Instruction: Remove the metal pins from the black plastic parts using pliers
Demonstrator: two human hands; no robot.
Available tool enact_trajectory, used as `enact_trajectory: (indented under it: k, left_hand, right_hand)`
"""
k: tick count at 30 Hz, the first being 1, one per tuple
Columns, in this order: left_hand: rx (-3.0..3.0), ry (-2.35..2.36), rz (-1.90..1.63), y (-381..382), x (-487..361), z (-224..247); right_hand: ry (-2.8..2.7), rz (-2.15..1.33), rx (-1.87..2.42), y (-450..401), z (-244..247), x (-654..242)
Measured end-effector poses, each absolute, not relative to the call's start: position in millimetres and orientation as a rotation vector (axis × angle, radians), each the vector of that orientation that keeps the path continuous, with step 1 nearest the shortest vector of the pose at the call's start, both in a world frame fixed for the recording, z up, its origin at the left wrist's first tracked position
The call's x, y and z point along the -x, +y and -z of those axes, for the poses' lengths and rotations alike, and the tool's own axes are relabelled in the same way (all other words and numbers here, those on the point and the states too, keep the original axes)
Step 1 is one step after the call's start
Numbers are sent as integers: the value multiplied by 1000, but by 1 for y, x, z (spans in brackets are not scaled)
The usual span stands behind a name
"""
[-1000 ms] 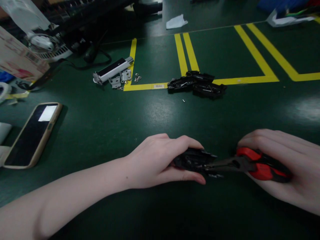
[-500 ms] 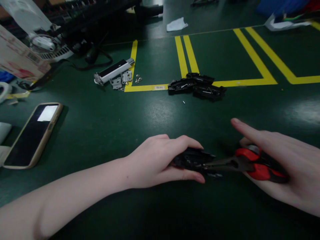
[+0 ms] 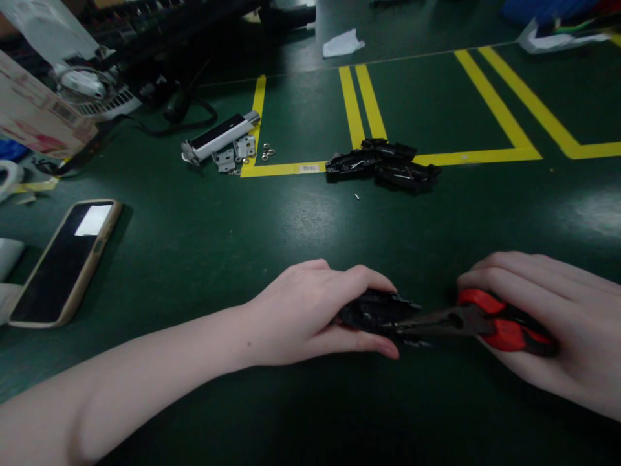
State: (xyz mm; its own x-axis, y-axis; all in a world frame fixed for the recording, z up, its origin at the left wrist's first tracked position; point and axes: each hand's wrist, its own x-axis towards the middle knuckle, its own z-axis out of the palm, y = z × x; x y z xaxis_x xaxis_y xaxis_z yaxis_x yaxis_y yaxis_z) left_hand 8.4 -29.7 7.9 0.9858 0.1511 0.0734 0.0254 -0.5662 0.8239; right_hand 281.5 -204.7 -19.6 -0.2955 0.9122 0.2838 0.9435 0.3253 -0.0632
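My left hand [image 3: 323, 317] is closed around a black plastic part [image 3: 371, 312], holding it low over the green table. Red-handled pliers [image 3: 490, 321] are gripped in my right hand [image 3: 548, 310], whose fingers wrap the handles. The narrow jaws of the pliers reach left to the open end of the black part and touch it or overlap it; what the tips bite on is too dark to make out. Beyond my hands, several similar black parts [image 3: 407, 176] lie heaped across a yellow tape line. A tiny metal pin [image 3: 356, 197] rests just in front of them.
A phone [image 3: 63, 265] in a tan case lies at the left. Farther back are a white and black device [image 3: 220, 137], metal brackets [image 3: 226, 160] and small rings [image 3: 266, 152]. Yellow tape [image 3: 281, 169] marks out the table, and a white scrap [image 3: 343, 43] lies beyond.
The raised finger of my right hand has come down onto the pliers' handles. The pliers and the black part have hardly moved.
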Motion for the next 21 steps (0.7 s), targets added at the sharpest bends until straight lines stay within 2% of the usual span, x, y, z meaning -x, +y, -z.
enact_trajectory:
  k: [21]
  left_hand:
    - [-2113, 163, -133, -30, -7, -8]
  right_hand:
    - [-2346, 219, 1630, -202, 15, -282]
